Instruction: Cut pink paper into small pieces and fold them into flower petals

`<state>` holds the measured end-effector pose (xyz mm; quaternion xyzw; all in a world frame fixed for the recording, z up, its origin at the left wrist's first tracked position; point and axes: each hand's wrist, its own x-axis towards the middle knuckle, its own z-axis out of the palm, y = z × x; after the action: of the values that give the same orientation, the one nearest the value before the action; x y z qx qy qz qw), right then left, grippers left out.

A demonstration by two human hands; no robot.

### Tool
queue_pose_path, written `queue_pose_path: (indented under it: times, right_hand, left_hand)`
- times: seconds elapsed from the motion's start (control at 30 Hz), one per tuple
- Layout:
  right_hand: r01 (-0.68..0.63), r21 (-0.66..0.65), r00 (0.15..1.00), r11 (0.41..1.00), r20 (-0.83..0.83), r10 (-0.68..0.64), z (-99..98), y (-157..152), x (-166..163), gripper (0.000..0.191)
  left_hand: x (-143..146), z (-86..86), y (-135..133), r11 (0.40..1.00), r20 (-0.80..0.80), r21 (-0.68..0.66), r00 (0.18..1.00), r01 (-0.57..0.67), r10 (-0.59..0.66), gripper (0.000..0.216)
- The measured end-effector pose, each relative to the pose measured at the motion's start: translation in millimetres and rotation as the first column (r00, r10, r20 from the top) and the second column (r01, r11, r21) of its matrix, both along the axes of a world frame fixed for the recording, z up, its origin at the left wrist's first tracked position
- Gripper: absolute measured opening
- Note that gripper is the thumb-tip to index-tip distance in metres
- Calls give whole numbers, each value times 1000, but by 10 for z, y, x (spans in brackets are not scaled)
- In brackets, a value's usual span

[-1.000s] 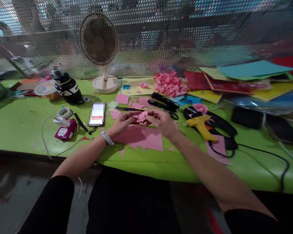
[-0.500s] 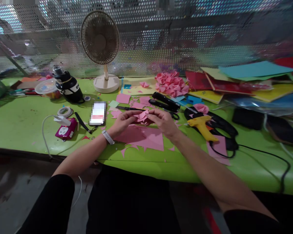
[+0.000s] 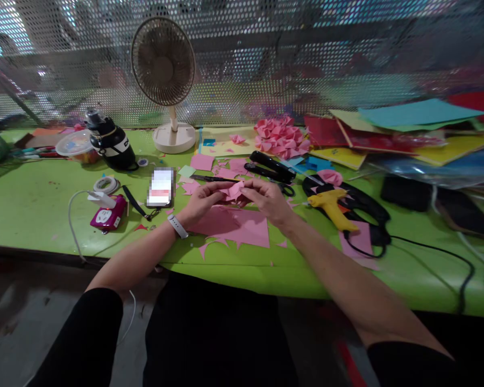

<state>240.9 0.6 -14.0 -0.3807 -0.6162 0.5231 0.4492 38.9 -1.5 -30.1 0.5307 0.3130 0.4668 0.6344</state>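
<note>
Between my two hands is a small pink paper flower [image 3: 233,191], held just above the green table. My left hand [image 3: 204,202] pinches its left side, fingers closed on the paper. On the right side, my right hand [image 3: 268,200] grips it between thumb and fingers. Below lies a pink paper sheet [image 3: 242,226] with cut edges and scraps around it. Scissors [image 3: 286,190] rest behind my hands, partly hidden, and a black stapler [image 3: 272,166] lies beyond them. A heap of folded pink paper flowers [image 3: 281,137] sits farther back.
A yellow glue gun [image 3: 329,207] with a black cord lies on the right, near stacked coloured paper [image 3: 423,114]. To the left are a phone [image 3: 160,187], a purple power adapter [image 3: 108,212], a black bottle [image 3: 112,145] and a fan [image 3: 173,137]. Perforated metal screening closes the back.
My hands keep nearly the same grip on the pink paper flower, with only slight finger movement. The whole view has shifted slightly.
</note>
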Motion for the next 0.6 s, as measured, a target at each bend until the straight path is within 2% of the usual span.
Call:
queue_pose_path:
  times: [0.2, 0.6]
  right_hand:
    - [-10, -22, 999, 1000, -32, 9, 5, -5, -3, 27]
    - [-9, -15, 1000, 1000, -21, 9, -2, 4, 3, 26]
  left_hand:
    - [9, -6, 8, 1000, 24, 7, 1000, 4, -4, 32]
    - [11, 4, 1, 1000, -42, 21, 999, -21, 22, 31]
